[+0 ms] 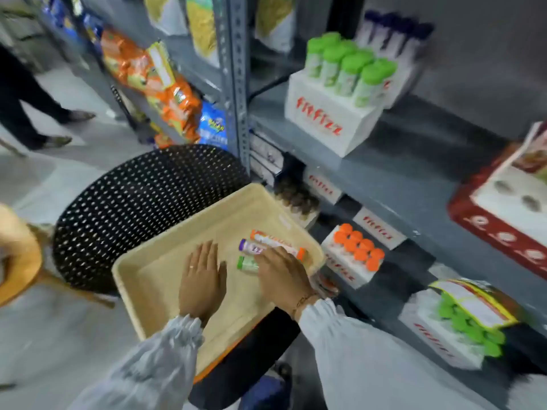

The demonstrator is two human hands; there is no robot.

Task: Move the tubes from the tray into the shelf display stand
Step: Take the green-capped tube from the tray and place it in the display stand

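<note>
A beige tray [165, 279] rests on a stool in front of me. Three tubes lie at its far right: an orange-capped one [276, 241], a purple-capped one [251, 247] and a green-capped one [247, 263]. My right hand [282, 275] lies over the near ends of the purple and green tubes; whether its fingers grip them is hidden. Flat on the tray floor, left of the tubes, my left hand [202, 279] holds nothing. A white display stand [331, 119] on the grey shelf holds green-capped tubes upright.
Lower shelves carry white stands with orange-capped tubes [356, 247] and green-capped tubes [464, 324]. A black perforated chair [142, 208] stands behind the tray. Snack bags [157, 84] hang at the left. A red box [503, 208] sits at the right. Another person's legs [26, 99] are at far left.
</note>
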